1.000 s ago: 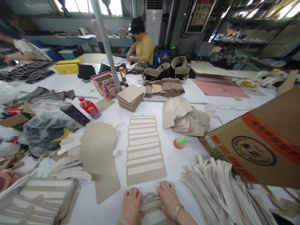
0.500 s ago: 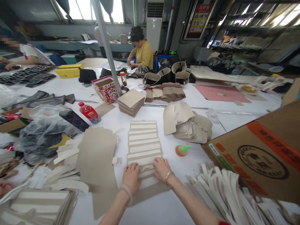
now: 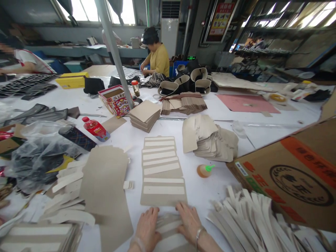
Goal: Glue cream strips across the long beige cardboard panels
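Observation:
Close to the table's front edge, my left hand (image 3: 147, 225) and my right hand (image 3: 190, 221) grip the two sides of a grey-beige cardboard panel with white strips (image 3: 170, 238). This panel is partly covered by my fingers and blurred. Just beyond my fingertips, several similar panels (image 3: 163, 201) lie overlapped in a column, each with pale strips across it. To the left is a large plain cardboard sheet (image 3: 105, 189), beside loose white strips (image 3: 69, 180). A small glue bottle with a green tip (image 3: 203, 170) stands to the right.
A big carton (image 3: 291, 175) and a heap of pale strips (image 3: 246, 213) occupy the right side. Beyond lie stacked cardboard pieces (image 3: 212, 138) and a stack of boards (image 3: 145, 117). A red bottle (image 3: 96, 129) lies left. One person in yellow (image 3: 159, 59) works across the table.
Both hands have moved back toward me with one striped panel, off the column of overlapped panels. The nearest panel of that column is now uncovered. The view has shifted slightly.

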`<state>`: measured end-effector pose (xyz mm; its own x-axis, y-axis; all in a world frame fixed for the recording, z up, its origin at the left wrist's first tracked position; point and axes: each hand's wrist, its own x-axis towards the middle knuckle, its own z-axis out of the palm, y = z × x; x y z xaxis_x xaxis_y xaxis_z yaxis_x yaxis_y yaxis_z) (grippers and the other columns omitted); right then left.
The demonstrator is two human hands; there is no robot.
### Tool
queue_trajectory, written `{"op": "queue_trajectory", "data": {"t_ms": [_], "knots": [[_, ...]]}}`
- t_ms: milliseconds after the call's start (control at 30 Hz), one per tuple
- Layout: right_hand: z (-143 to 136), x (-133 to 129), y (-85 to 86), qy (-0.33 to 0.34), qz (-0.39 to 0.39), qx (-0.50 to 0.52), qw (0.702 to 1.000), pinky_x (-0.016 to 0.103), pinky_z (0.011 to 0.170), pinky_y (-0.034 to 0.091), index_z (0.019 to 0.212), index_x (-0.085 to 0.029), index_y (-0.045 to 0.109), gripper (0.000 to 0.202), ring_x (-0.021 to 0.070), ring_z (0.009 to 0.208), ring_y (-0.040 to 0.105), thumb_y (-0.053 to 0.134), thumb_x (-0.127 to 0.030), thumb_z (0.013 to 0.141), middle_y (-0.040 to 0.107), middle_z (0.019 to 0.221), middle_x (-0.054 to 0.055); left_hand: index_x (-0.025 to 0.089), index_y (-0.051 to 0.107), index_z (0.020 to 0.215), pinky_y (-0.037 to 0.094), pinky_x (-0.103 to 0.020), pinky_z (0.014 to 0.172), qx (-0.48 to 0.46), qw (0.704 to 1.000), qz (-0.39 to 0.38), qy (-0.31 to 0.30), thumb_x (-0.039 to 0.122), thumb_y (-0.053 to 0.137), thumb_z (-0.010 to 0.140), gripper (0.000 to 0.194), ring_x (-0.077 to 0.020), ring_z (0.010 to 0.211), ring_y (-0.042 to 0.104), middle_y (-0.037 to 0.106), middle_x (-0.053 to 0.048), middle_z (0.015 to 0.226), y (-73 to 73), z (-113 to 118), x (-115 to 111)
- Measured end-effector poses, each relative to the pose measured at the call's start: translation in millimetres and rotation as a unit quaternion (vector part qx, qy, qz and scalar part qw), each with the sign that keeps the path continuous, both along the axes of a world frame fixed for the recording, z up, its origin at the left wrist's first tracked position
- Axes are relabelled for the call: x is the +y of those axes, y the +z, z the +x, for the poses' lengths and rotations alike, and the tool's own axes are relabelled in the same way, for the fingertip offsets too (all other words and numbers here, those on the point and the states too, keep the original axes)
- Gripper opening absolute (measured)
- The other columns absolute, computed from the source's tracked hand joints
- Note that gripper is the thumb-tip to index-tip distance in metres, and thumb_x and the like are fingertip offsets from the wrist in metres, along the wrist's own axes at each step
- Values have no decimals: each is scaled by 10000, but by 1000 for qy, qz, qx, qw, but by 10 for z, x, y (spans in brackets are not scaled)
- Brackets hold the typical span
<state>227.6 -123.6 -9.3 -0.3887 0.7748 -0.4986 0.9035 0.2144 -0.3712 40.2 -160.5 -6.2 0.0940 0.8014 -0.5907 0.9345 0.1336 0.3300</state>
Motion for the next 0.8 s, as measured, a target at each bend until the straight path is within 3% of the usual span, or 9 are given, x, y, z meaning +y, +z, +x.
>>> {"op": "queue_trajectory", "data": {"t_ms": [100,167,267,367,500,667,733,800], "knots": [[1,124,0,3,-35,-11,999,353,803,331,910,-242,570,314,247,973,523,654,-277,610,608,988,41,208,597,907,373,-342,800,-4,999,-36,-38,262,599,555,356,-246,924,532,615,-58,952,83,-51,201],[-33,371,40,9,-7,-10,1000,355,799,330,839,-235,589,239,248,968,521,651,-325,627,607,964,43,223,609,894,371,-342,820,0,998,12,-56,274,571,595,306,-241,977,515,602,-51,1012,156,-107,461],[-133,843,120,13,64,-3,998,360,818,322,890,-222,584,331,253,1013,482,673,-371,608,567,1046,63,224,574,1013,313,-355,925,23,992,93,-77,289,569,608,410,-240,1141,409,490,-52,1229,235,-182,931],[-233,1137,123,18,81,-22,996,380,838,317,909,-194,587,496,274,1014,468,733,-454,513,551,1060,92,188,581,1011,242,-384,993,33,990,99,-98,355,654,536,509,-266,1154,389,493,-86,1217,234,-199,1247],[-256,1026,-20,2,73,-23,997,370,825,335,877,-199,585,532,271,981,491,761,-467,452,550,1014,76,173,575,1006,276,-407,976,33,992,62,-104,387,756,414,655,-294,1089,442,537,-95,1113,136,-149,1217],[-228,781,-66,-43,39,0,998,297,728,368,909,-236,519,466,216,889,557,741,-345,514,558,1018,30,202,525,1039,402,-396,838,19,998,42,-44,246,769,439,650,-279,967,539,541,-76,1102,75,-134,1010],[-277,924,4,-32,43,16,998,308,762,357,926,-250,497,465,226,934,555,733,-321,532,591,990,17,218,490,1089,423,-370,817,4,999,41,-19,203,759,451,693,-269,949,561,570,-60,1057,106,-191,1100],[-368,1230,94,-16,56,19,998,332,802,347,991,-256,475,545,246,977,549,745,-313,521,613,991,25,224,475,1111,427,-340,822,-3,999,50,-3,196,741,474,691,-257,965,565,574,-54,1051,145,-280,1316]]}}
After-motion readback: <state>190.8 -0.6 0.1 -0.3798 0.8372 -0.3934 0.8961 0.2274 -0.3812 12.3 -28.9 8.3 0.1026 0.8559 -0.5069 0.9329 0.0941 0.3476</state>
